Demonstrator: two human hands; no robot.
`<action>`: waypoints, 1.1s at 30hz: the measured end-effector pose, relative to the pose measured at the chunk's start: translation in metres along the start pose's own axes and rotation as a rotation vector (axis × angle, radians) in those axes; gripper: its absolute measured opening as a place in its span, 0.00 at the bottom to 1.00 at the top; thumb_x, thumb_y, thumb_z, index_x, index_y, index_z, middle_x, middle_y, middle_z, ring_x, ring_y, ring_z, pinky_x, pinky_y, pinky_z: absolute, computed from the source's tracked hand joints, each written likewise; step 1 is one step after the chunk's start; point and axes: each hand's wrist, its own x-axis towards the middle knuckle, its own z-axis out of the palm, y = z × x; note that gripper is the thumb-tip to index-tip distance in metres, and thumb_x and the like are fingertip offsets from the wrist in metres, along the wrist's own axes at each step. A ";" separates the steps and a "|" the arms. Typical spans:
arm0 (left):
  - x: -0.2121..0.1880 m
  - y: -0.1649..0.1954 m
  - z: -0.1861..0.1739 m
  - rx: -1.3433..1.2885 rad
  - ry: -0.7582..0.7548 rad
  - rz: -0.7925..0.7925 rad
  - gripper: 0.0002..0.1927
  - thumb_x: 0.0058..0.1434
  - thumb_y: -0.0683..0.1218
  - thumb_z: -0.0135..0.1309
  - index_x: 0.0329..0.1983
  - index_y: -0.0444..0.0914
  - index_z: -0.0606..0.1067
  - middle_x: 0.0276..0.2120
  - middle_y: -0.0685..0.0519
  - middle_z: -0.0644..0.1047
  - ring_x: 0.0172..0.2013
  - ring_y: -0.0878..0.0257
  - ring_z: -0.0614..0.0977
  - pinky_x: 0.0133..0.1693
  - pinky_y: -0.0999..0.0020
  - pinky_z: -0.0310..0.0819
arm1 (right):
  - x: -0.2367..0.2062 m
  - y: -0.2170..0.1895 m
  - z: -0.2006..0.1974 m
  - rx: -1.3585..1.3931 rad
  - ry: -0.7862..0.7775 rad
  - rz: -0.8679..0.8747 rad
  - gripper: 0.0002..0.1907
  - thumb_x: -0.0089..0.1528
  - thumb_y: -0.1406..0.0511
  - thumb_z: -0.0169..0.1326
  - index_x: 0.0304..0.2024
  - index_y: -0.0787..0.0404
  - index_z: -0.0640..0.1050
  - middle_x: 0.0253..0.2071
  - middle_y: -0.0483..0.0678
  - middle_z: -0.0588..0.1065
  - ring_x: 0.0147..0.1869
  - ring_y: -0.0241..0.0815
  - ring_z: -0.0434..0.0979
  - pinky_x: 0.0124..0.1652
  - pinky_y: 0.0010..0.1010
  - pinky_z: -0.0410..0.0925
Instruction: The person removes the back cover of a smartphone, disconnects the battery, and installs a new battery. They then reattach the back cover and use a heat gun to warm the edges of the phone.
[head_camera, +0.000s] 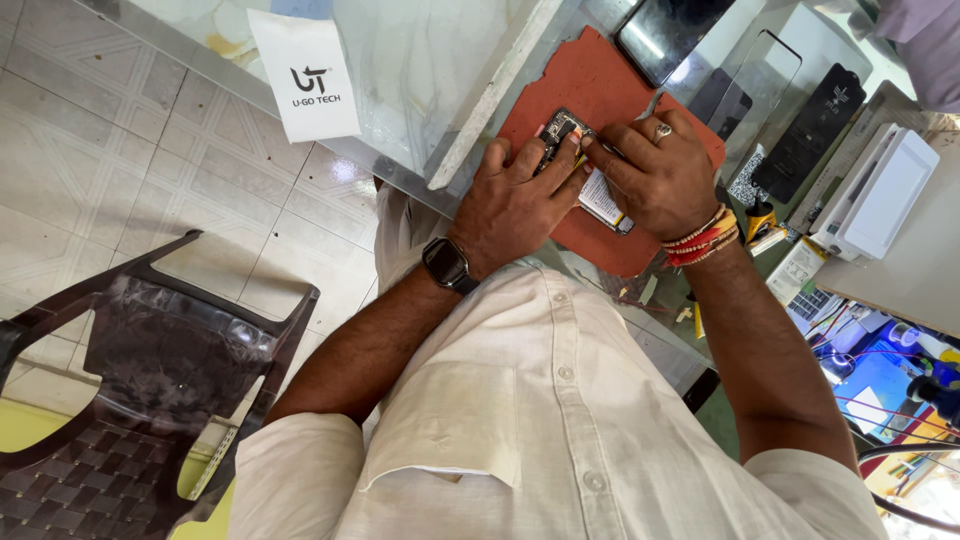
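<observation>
Working on an opened phone (562, 135), back cover off, inner parts bare; it lies on the red mat (590, 75), the landmark for this entry.

Item 1: left hand (510, 205), on the mat's near-left part, fingers (535, 158) pressed flat and narrow on the phone's body, pinning it rather than clasping it. A dark watch sits on that wrist.

Item 2: right hand (655, 175), on the mat's middle, fingers bunched tight at the phone's right edge; whether they pinch a small tool cannot be told. A white-labelled battery (600, 200) shows just under this hand.

Progress, as judged: opening done, inner work under way, closing up not yet done.

Edges and room: left of the mat the desk (480, 130) ends close by in a metal strip, floor below. Right of the mat lie dark screen glasses (825, 125) and a white box (885, 190), crowding that side. Beyond the mat rests another phone (665, 35). Bare mat shows mainly on its far part.
</observation>
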 end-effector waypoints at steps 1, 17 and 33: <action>0.001 0.000 0.000 -0.013 0.001 0.000 0.14 0.74 0.50 0.50 0.57 0.45 0.81 0.63 0.51 0.76 0.53 0.56 0.70 0.49 0.56 0.64 | 0.001 0.000 0.000 0.010 0.007 -0.003 0.15 0.62 0.69 0.65 0.52 0.57 0.84 0.49 0.44 0.80 0.49 0.41 0.78 0.50 0.37 0.69; 0.005 0.002 -0.008 -0.048 -0.021 0.014 0.18 0.71 0.55 0.56 0.59 0.43 0.81 0.62 0.49 0.75 0.52 0.53 0.71 0.50 0.49 0.65 | -0.061 -0.003 -0.024 0.086 0.180 0.214 0.06 0.62 0.72 0.69 0.39 0.62 0.83 0.40 0.48 0.83 0.42 0.41 0.83 0.44 0.34 0.72; 0.004 0.003 -0.006 -0.029 -0.007 0.004 0.16 0.71 0.54 0.55 0.58 0.44 0.81 0.62 0.48 0.75 0.53 0.52 0.72 0.51 0.50 0.65 | -0.050 0.013 -0.032 -0.064 0.096 -0.102 0.04 0.63 0.70 0.66 0.40 0.63 0.84 0.36 0.49 0.83 0.41 0.42 0.85 0.40 0.32 0.77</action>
